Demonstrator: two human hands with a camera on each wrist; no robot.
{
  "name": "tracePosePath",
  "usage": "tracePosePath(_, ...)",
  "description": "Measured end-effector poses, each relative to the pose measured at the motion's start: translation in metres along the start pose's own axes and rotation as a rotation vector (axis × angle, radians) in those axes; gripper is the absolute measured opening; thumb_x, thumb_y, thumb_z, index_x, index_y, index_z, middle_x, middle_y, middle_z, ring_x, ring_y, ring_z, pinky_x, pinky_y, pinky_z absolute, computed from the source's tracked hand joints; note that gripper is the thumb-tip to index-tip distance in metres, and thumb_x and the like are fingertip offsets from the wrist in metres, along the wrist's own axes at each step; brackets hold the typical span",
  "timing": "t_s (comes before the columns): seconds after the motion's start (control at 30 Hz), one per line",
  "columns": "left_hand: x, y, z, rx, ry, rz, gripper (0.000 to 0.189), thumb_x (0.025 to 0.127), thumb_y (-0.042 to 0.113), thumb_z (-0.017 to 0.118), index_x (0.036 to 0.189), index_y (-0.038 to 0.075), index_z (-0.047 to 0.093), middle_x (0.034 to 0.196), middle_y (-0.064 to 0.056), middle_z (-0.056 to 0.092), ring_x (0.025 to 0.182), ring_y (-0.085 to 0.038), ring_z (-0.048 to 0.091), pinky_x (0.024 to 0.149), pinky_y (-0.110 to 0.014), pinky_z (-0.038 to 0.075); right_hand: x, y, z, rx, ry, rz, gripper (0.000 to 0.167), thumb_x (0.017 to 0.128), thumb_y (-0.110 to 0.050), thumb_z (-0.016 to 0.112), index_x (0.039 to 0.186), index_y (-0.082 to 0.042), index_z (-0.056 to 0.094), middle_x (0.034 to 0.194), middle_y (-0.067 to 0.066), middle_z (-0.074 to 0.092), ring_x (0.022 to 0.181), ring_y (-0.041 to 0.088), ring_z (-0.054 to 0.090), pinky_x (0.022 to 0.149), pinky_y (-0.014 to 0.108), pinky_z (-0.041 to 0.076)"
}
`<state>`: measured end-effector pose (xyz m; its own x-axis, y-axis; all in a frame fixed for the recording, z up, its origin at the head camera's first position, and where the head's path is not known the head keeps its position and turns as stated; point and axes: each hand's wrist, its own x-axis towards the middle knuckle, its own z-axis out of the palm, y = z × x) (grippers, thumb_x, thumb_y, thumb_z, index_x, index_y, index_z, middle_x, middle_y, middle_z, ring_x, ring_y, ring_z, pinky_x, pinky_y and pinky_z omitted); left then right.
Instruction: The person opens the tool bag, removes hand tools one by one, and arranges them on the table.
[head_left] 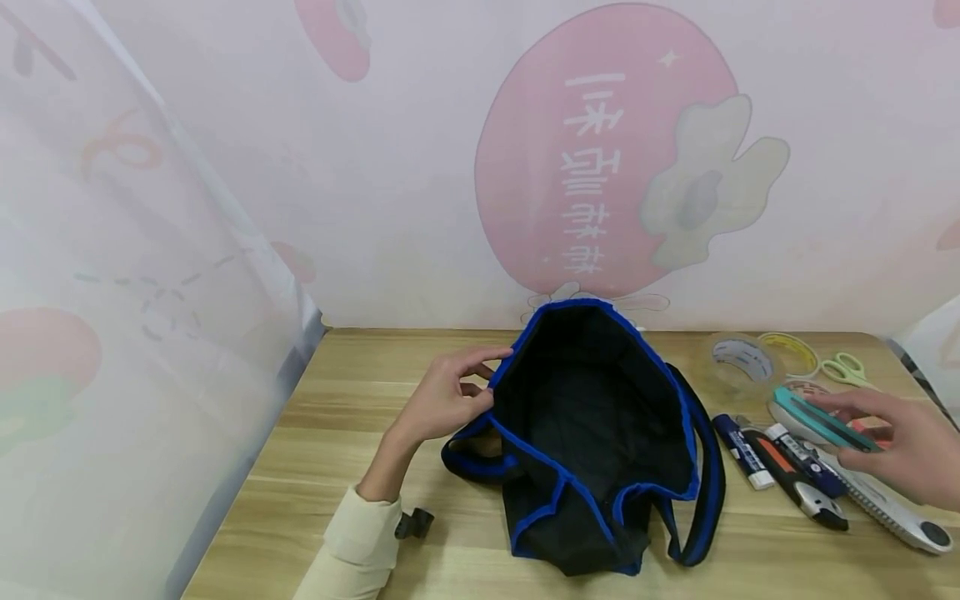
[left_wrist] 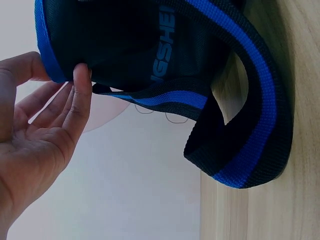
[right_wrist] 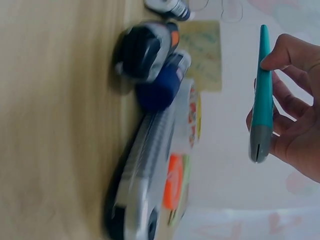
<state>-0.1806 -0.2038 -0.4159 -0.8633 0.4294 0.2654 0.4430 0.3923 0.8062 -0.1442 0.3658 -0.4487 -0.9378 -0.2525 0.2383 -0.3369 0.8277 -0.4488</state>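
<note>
A black tote bag point(head_left: 577, 417) with blue trim stands on the table with its mouth facing me. My left hand point(head_left: 457, 392) pinches the bag's left rim between thumb and fingers; the left wrist view shows the blue-edged rim point(left_wrist: 47, 47) in that grip. In my right hand point(head_left: 911, 442) is a slim teal utility knife point(head_left: 825, 421) with a grey end, held above the table. The right wrist view shows the knife point(right_wrist: 262, 100) between thumb and fingers, apart from the things below.
Right of the bag lie two blue glue sticks point(head_left: 742, 450), a black-and-orange utility knife point(head_left: 795, 479) and a white utility knife point(head_left: 892, 504). Behind them are tape rolls point(head_left: 742, 360) and pale green scissors point(head_left: 847, 369). A small black object point(head_left: 414, 523) sits by the left sleeve.
</note>
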Motion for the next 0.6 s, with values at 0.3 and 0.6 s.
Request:
tracePosePath(0.3,-0.001,-0.002,-0.002,-0.001,0.000,-0.018,0.059,0.091,-0.006,0.067,0.147,0.015,0.067,0.145,-0.006,0.069,0.109,-0.024,0.074,0.079,-0.028,0.064,-0.014,0.029,0.000,0.041,-0.009,0.097,0.073,0.067,0.010,0.091,0.136,0.003,0.068,0.104,-0.042,0.050,0.089,-0.023,0.043,0.060,0.020,0.045)
tracePosePath(0.6,-0.001,-0.002,0.000,0.006,0.004,-0.007,0.059,0.091,-0.006,0.066,0.146,0.014,0.067,0.144,-0.006,0.070,0.108,-0.024,0.074,0.078,-0.028,0.064,-0.032,0.062,0.006,0.025,-0.004,0.223,0.076,0.066,0.008,0.085,0.139,0.001,0.067,0.104,-0.043,0.048,0.086,-0.022,0.041,0.061,0.023,0.043)
